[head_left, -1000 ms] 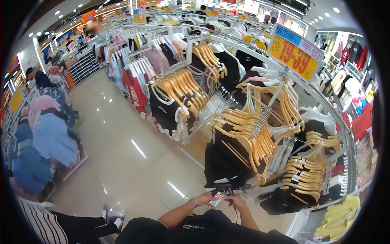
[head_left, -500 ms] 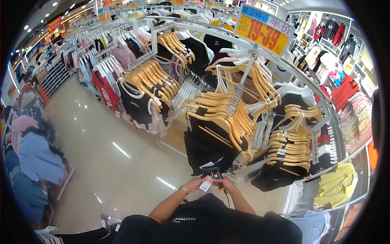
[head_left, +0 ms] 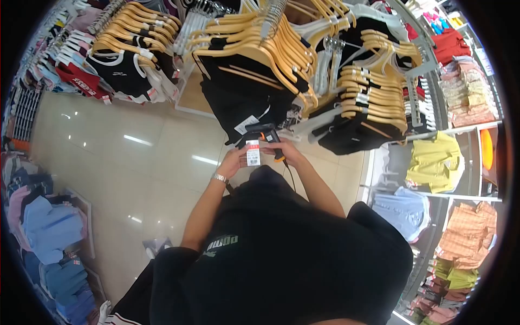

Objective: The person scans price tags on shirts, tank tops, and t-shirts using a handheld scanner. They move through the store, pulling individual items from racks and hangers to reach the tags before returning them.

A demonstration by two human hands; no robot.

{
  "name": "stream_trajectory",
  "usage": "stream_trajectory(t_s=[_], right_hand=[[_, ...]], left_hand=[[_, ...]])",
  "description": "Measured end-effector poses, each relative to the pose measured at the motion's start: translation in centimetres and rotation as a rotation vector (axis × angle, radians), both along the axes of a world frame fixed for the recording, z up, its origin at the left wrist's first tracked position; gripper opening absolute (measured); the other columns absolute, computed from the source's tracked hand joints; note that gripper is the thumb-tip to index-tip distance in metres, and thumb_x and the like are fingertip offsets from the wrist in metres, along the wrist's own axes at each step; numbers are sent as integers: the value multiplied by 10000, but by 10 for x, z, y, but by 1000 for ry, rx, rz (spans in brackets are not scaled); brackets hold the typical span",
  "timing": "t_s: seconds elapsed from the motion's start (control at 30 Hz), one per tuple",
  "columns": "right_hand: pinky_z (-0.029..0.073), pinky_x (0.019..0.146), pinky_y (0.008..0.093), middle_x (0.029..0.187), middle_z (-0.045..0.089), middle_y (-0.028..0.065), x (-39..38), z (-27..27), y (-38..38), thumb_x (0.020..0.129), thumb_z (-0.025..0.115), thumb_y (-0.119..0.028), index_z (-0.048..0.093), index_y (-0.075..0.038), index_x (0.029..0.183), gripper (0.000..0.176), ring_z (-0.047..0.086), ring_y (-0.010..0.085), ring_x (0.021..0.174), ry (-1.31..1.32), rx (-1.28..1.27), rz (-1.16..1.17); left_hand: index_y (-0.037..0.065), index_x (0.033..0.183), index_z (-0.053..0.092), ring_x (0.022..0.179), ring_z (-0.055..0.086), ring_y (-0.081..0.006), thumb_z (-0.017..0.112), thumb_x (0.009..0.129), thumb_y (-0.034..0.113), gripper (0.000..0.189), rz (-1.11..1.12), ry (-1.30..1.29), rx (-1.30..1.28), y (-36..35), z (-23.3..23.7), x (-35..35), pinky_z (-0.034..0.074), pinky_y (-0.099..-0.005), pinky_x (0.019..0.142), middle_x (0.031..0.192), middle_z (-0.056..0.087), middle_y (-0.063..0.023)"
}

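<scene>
Close to my chest, my left hand (head_left: 232, 163) pinches a white price tag (head_left: 253, 154) with a red top and small print. A metal bracelet sits on that wrist. In my right hand (head_left: 288, 152) is a black and orange barcode scanner (head_left: 266, 133), its cord hanging from the handle. The fingers of both hands come near each other at the tag's edges. Just beyond them hangs a black garment (head_left: 238, 97) on a wooden hanger, with another white tag (head_left: 247, 124) on its lower part.
Wooden hangers (head_left: 254, 51) with clothes crowd the rack ahead, and a second row (head_left: 374, 100) hangs at the right. Shelves on the right hold a yellow-green shirt (head_left: 433, 162) and a light blue shirt (head_left: 402, 211). Folded blue clothes (head_left: 51, 227) lie at the left. Tiled floor (head_left: 119, 168) lies between.
The view has tilted down, so the racks sit higher and more of my black shirt shows. The tag now faces me more upright, still in my left hand; the scanner stays in my right.
</scene>
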State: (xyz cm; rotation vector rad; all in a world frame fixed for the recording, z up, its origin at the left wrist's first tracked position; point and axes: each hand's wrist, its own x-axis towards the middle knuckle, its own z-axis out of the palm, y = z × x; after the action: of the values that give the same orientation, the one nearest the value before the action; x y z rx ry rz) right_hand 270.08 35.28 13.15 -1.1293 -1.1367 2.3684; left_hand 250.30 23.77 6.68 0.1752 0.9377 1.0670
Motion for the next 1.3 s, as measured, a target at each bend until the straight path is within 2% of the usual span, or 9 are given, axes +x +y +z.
stream_trajectory(t_s=[0.03,0.2,0.23,0.4,0.73,0.93,1.13,1.23,1.3], right_hand=[[489,965,306,1152,633,166,2,4,-3,859,625,-100,567,67,1215,398,648,239,1049,16,-7,10],[484,969,328,1229,586,202,6,0,-11,872,579,-113,501,62,1288,458,618,270,1103,161,-161,-67],[437,1027,365,1306,533,200,7,0,-10,884,572,-115,482,61,1300,461,575,297,1161,193,-195,-28],[428,1033,359,1304,549,160,8,2,-12,883,579,-128,485,62,1296,464,573,277,1165,164,-160,-33],[420,1032,353,1304,555,147,3,-1,-15,874,586,-142,484,68,1300,486,581,266,1150,136,-180,-18],[424,1030,356,1302,554,155,0,-2,-17,872,586,-134,477,83,1299,491,585,275,1141,124,-180,-11],[441,1009,351,1294,554,163,-3,0,-22,873,590,-135,471,95,1296,496,593,269,1123,166,-184,-20],[454,992,345,1267,572,166,-3,1,-26,875,595,-137,490,92,1282,479,601,253,1110,178,-190,-35],[461,981,344,1235,595,160,-4,4,-29,879,598,-133,514,86,1265,452,618,242,1082,185,-197,-58]], left_hand=[[36,1078,574,819,691,-169,603,938,335,331,-7,11,-14,-1,3,0,560,-298,740,966,685,-100],[13,1061,566,807,684,-182,640,903,382,409,-44,42,-19,-6,21,6,543,-297,741,934,685,-112],[8,1057,566,814,685,-187,639,903,381,410,-47,42,-21,-6,20,8,544,-302,749,934,684,-119],[15,1120,589,839,684,-196,570,942,376,403,-102,12,3,-8,19,6,554,-314,755,958,682,-122],[12,1141,594,865,682,-198,549,949,388,424,-113,34,-32,-13,22,2,556,-309,754,945,682,-123],[9,1137,600,824,681,-185,575,939,406,444,-121,84,-45,-18,15,0,559,-316,738,906,683,-109],[-15,1012,593,814,678,-198,661,876,441,480,-138,161,-83,-23,8,-2,571,-326,751,852,658,-102],[7,1101,586,809,665,-191,660,884,425,477,-136,201,-94,-26,6,-1,569,-345,754,838,632,-70],[9,1108,579,875,651,-193,667,884,404,462,-137,222,-77,-28,5,2,567,-352,772,897,626,-74]])
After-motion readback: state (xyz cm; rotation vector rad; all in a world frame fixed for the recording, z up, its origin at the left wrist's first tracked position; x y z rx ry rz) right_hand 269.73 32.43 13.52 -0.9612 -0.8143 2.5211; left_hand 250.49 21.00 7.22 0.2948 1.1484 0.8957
